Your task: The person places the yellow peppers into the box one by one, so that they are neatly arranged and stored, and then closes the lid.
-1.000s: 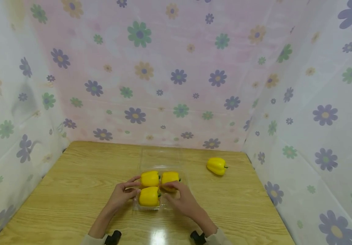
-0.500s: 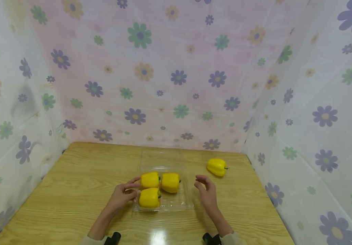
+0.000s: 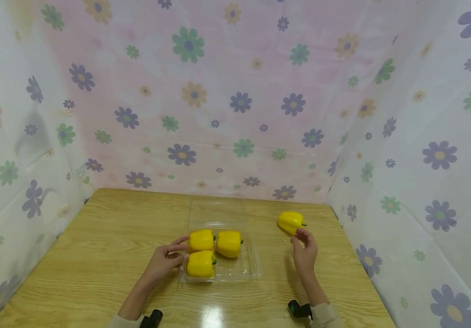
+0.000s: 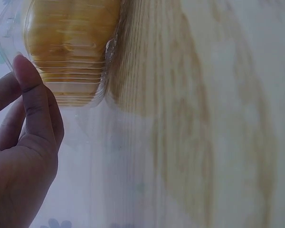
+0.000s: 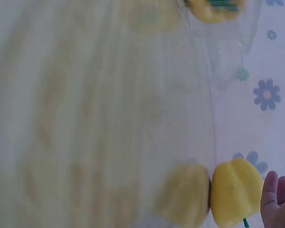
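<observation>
A clear plastic clamshell box (image 3: 241,269) lies with its lid (image 3: 216,211) folded back on the table. Three yellow bell peppers sit inside: a back-left pepper (image 3: 200,240), a front-left pepper (image 3: 200,264) and a back-right pepper (image 3: 228,244); the front-right part of the box holds none. My left hand (image 3: 161,263) pinches the box's left rim, thumb at the edge in the left wrist view. A fourth yellow pepper (image 3: 290,222) lies on its side to the right. Close in front of it, my right hand (image 3: 306,255) has loosely bent fingers and holds nothing.
The wooden table (image 3: 116,228) reaches back to a flower-printed curtain (image 3: 219,114), with further curtain on both sides. Black wrist cameras (image 3: 298,310) are worn at both cuffs. The table reflects the lone pepper in the right wrist view.
My right hand has left the back-right pepper in the box and moved right, up to the lone pepper. The left hand stays at the box's rim.
</observation>
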### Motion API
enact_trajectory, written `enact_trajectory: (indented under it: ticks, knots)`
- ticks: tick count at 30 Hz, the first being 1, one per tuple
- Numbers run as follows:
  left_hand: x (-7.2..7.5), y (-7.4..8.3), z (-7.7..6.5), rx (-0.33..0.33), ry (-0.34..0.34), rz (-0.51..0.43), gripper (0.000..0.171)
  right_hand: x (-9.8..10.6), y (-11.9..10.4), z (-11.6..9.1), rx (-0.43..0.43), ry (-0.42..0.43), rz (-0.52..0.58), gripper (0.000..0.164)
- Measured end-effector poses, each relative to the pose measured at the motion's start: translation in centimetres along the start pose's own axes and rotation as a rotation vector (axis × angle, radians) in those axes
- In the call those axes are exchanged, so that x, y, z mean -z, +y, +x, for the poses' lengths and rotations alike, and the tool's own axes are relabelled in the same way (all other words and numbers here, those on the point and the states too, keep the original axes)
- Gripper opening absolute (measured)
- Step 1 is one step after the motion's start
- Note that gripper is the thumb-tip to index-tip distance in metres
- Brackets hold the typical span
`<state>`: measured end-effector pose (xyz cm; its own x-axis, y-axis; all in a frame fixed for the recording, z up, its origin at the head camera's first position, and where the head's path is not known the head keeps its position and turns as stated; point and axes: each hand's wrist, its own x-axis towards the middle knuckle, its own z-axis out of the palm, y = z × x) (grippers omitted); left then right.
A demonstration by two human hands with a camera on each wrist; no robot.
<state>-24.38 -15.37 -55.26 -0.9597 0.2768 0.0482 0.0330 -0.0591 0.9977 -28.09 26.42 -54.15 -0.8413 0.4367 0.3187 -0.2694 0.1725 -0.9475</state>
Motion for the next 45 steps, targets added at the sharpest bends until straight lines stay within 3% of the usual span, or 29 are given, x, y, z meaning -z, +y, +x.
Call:
enact_trajectory:
  ticks: [2,5,10,13,20,26,34,45]
  knots:
    - [-0.1,0.0,0.1,-0.003,-0.002,-0.005,0.039,0.5,0.0,1.0,0.075,0.024,-0.021,0.023]
    - [-0.1,0.0,0.1,-0.005,-0.006,-0.005,0.039,1.2,-0.2,2.4,0.105,0.037,-0.013,0.02]
    - [0.0,-0.1,0.2,-0.015,-0.013,0.002,0.04,2.1,-0.9,4.0,0.055,-0.005,-0.031,0.024]
    - [0.1,-0.2,0.2,-0.027,-0.008,0.01,0.04,2.4,-0.8,4.6,0.025,-0.054,-0.102,0.033]
    - [0.2,-0.2,0.2,-0.011,-0.008,0.012,0.04,2.6,1.0,6.1,-0.05,-0.188,-0.263,0.059]
    - [0.3,0.0,0.1,-0.007,-0.012,0.004,0.041,2.0,2.0,7.7,-0.092,-0.25,-0.355,0.072]
    - [0.1,-0.2,0.2,-0.001,-0.019,-0.012,0.041,2.3,2.8,8.5,-0.185,-0.35,-0.333,0.07]
    - [0.0,-0.1,0.2,0.037,0.02,0.026,0.038,2.4,2.7,8.8,-0.215,-0.359,-0.315,0.066]
